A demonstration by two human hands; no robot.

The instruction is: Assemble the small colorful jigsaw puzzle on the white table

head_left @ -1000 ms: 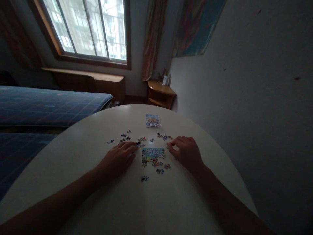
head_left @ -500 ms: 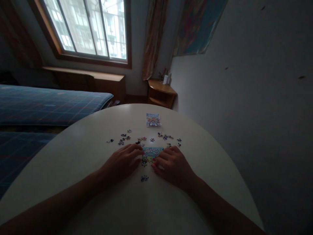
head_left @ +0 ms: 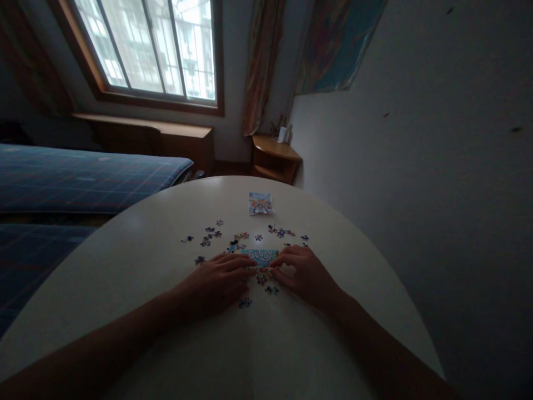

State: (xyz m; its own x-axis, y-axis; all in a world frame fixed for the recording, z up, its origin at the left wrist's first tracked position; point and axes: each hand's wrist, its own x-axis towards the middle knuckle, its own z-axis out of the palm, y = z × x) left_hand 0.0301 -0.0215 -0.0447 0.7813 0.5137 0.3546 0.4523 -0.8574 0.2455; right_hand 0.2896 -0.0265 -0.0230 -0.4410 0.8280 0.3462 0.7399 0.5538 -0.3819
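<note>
A partly joined jigsaw puzzle [head_left: 261,255] with a light-blue lettered top lies between my hands. My left hand [head_left: 225,273] rests flat, its fingers stretched over the puzzle's lower left part and hiding it. At the right edge my right hand [head_left: 302,272] curves its thumb and forefinger towards each other, their tips at the puzzle; anything between them is too small to make out. Just below the fingertips are joined coloured pieces [head_left: 261,278] and a small loose cluster [head_left: 272,290]. Another piece cluster [head_left: 245,303] lies nearer me, beside my left hand.
Loose puzzle pieces lie beyond my hands, on the left [head_left: 206,241] and right [head_left: 281,232]. A small printed picture packet [head_left: 261,204] is farther back on the round white table [head_left: 333,233]. A plaid-covered bed [head_left: 91,178] stands left; a wall [head_left: 416,194] is right.
My left hand has moved right over the puzzle's lower left, uncovering a piece on its left. My right hand has shifted slightly right, uncovering pieces below the puzzle.
</note>
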